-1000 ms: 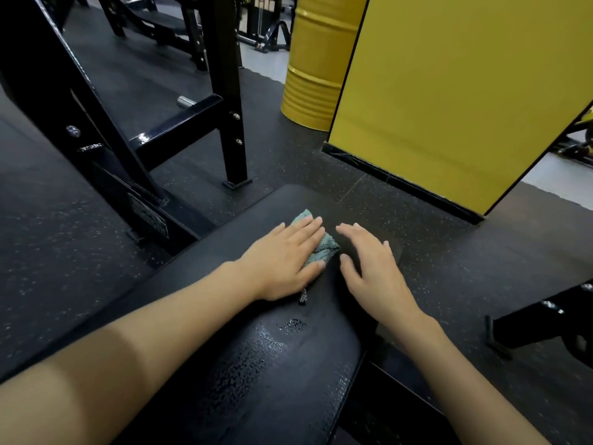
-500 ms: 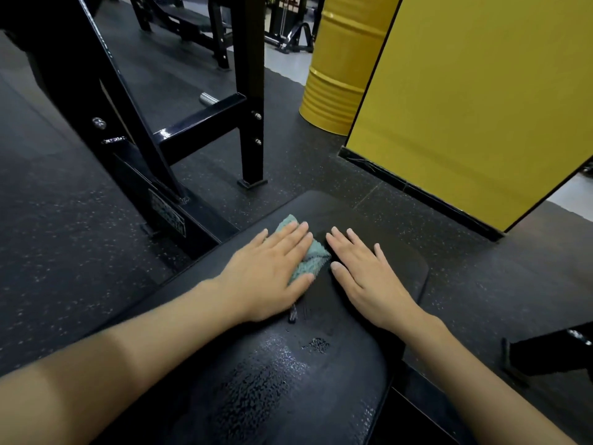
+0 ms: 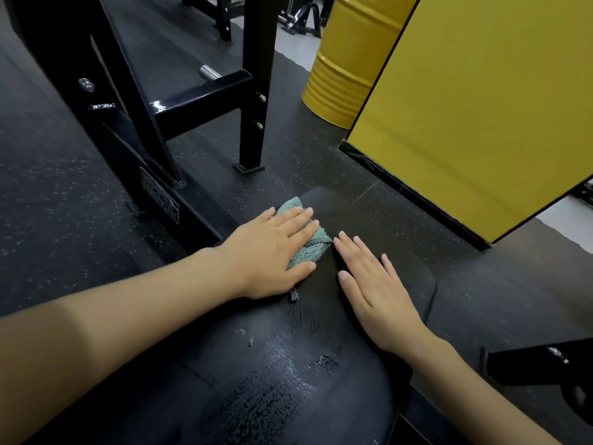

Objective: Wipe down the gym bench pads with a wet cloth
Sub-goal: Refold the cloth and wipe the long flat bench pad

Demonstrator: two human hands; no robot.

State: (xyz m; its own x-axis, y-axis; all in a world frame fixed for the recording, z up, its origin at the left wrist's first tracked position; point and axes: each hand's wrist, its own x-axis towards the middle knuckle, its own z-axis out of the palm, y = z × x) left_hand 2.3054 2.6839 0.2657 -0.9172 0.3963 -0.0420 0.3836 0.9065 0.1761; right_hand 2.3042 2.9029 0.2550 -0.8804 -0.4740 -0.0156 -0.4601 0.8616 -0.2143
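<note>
A black bench pad (image 3: 378,226) runs from the bottom of the head view to its rounded far end. Wet streaks shine on its near part. My left hand (image 3: 272,252) lies flat with straight fingers on a folded teal cloth (image 3: 308,252), pressing it onto the pad near the left edge. Part of the cloth sticks out past my fingertips and beside my thumb. My right hand (image 3: 375,290) rests flat on the bare pad just right of the cloth, fingers straight and holding nothing.
A black steel rack frame (image 3: 192,101) stands on the speckled rubber floor (image 3: 48,194) left of the bench. A yellow barrel (image 3: 346,65) and a yellow wall panel (image 3: 487,101) are beyond the pad. A black metal foot (image 3: 539,364) lies at the right.
My left hand has slid the cloth leftward to the pad's left edge. My right hand has drawn back a little along the pad. The camera has moved closer.
</note>
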